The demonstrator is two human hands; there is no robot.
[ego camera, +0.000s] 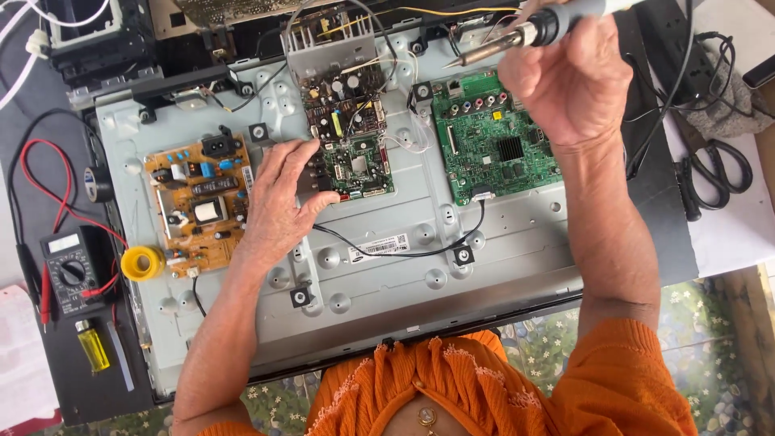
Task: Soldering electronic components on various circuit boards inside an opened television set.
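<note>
Where hands (pixel 278 194) rest: board (pixel 349 153) half-hidden.

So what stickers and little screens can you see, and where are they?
White label sticker: a long rectangle with dark print, on the grey metal back panel, below the middle circuit board.
Multimeter screen: a small pale grey rectangle at the top of the black multimeter, far left, blank as far as I can tell.

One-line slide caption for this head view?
Right hand holds a soldering iron above an opened television's back panel; left hand rests beside the middle circuit board.
</note>
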